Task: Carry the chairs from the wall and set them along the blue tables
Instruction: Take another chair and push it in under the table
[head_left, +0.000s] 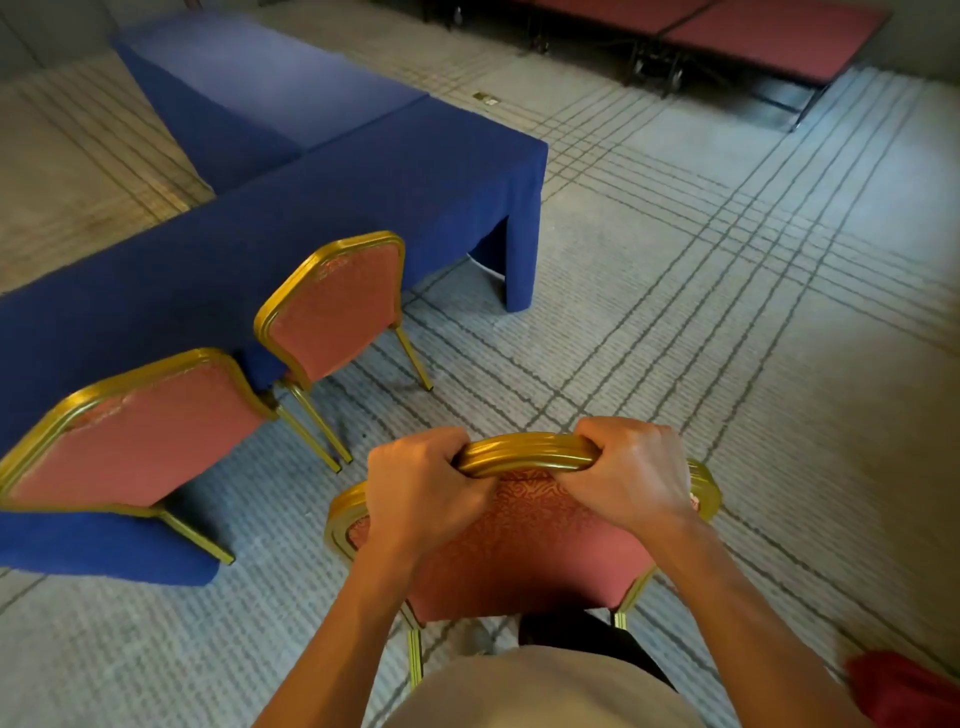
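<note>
A red padded chair with a gold frame (524, 551) is right in front of me, its back toward me. My left hand (423, 488) and my right hand (631, 470) both grip the gold top rail of its backrest. Two matching chairs stand pushed against the long blue-clothed table (291, 208): one chair at mid-left (337, 306), the other chair at the near left (135, 441). The chair I hold is apart from the table, to the right of those two.
A second blue table (260, 83) joins the first at the back left. Low red platforms on dark frames (753, 36) line the far wall. Striped carpet (727, 312) spreads to the right. A red object (904, 686) shows at the bottom right corner.
</note>
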